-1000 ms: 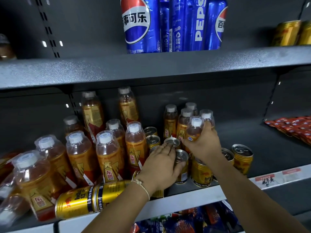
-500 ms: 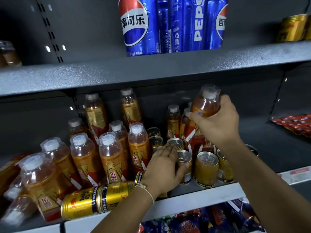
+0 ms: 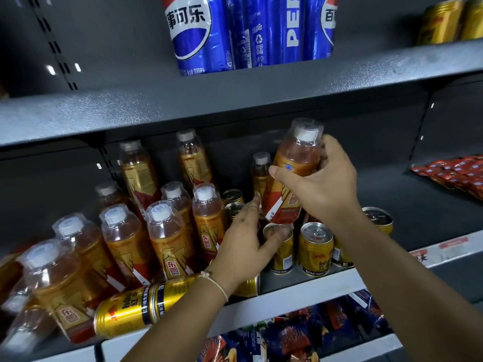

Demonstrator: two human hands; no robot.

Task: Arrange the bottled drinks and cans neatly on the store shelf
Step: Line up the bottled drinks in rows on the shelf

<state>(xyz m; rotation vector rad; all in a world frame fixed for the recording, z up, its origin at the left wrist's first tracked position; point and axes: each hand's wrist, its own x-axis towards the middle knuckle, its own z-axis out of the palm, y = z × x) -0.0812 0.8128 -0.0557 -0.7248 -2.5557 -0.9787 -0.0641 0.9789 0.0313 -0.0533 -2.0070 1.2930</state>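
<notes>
My right hand (image 3: 322,189) grips an amber drink bottle (image 3: 292,173) with a white cap, lifted off the middle shelf (image 3: 300,283) and tilted left above the gold cans. My left hand (image 3: 248,246) is curled around a short gold can (image 3: 281,253) at the shelf front. Another short gold can (image 3: 315,248) stands just to its right. Several amber bottles (image 3: 167,239) stand crowded on the left half of the shelf. A long gold can (image 3: 128,312) lies on its side at the front edge.
Blue Pepsi cans (image 3: 248,32) stand on the upper shelf (image 3: 235,100), with gold cans (image 3: 441,22) at its far right. Red packets (image 3: 452,173) lie at the right of the middle shelf. Snack bags (image 3: 287,335) fill the lower shelf.
My right hand has lifted a bottle from the group behind the cans and carried it up and slightly left. My left hand stayed on the short gold can.
</notes>
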